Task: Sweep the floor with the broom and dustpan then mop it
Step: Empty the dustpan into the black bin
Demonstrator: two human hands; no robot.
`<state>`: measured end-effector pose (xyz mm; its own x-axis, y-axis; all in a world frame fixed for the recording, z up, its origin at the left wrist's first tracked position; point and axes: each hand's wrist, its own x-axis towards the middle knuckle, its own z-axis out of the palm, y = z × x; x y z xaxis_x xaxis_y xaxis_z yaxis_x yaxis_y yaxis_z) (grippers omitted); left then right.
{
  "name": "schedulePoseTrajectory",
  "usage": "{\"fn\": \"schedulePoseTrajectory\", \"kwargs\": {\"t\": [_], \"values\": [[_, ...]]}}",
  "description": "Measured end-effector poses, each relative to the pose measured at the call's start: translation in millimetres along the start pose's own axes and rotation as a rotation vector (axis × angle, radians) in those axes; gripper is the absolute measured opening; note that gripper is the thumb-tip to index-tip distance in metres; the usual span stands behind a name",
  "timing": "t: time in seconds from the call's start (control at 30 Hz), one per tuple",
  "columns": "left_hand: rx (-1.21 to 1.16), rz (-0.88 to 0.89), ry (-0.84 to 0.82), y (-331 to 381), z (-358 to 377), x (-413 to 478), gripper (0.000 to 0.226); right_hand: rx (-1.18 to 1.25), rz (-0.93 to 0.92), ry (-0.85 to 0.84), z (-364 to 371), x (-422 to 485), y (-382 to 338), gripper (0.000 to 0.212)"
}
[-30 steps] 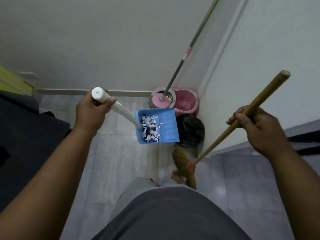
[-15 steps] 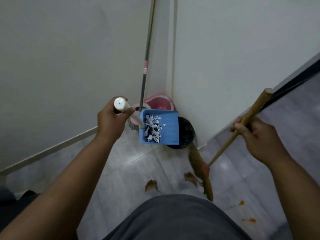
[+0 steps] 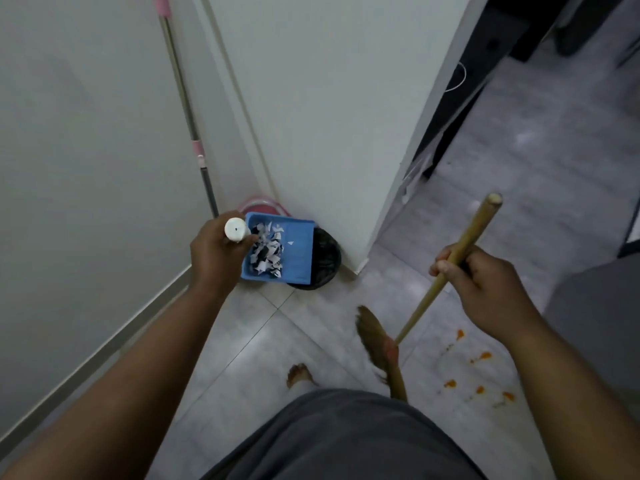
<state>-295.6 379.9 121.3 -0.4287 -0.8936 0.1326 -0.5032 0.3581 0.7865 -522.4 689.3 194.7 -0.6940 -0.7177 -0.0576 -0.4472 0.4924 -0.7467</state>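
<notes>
My left hand (image 3: 216, 256) grips the white handle of a blue dustpan (image 3: 298, 258), which hangs level above the floor with a pile of torn paper scraps (image 3: 266, 252) in it. The pan's right edge overlaps a black-lined bin (image 3: 325, 258) standing at the wall corner. My right hand (image 3: 481, 278) grips the wooden stick of the broom (image 3: 450, 265); its brown bristles (image 3: 375, 337) trail over the tiles near my bare foot. A mop (image 3: 187, 109) with a grey-and-pink pole leans in the corner, its pink bucket (image 3: 259, 204) mostly hidden behind the dustpan.
White walls close in on the left and ahead, with a wall corner (image 3: 360, 268) just right of the bin. Orange stains (image 3: 481, 358) spot the grey tiles at lower right. Dark furniture (image 3: 595, 313) stands at the right edge.
The view has swung to the right and nearer the corner. The dustpan now sits over the bin's left edge, and the broom head has shifted right, away from my feet.
</notes>
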Motion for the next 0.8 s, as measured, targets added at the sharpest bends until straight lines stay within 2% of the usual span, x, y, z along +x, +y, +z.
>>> {"fn": "schedulePoseTrajectory", "kwargs": {"t": [0.3,0.53,0.63,0.73,0.8], "values": [[-0.023,0.039,0.067,0,27,-53,0.031,0.018,0.009,-0.07,-1,-44,31,0.009],[0.015,0.365,0.039,-16,29,-78,0.033,0.008,0.018,-0.04,6,-62,28,0.008],[0.033,0.402,0.007,-32,19,-80,0.036,-0.019,0.008,-0.045,22,-71,18,0.008],[0.047,0.478,-0.058,-40,13,-88,0.025,-0.038,0.002,-0.073,38,-78,8,0.009],[0.106,0.47,-0.119,-48,13,-95,0.028,-0.049,0.012,-0.086,46,-79,4,0.009]]}}
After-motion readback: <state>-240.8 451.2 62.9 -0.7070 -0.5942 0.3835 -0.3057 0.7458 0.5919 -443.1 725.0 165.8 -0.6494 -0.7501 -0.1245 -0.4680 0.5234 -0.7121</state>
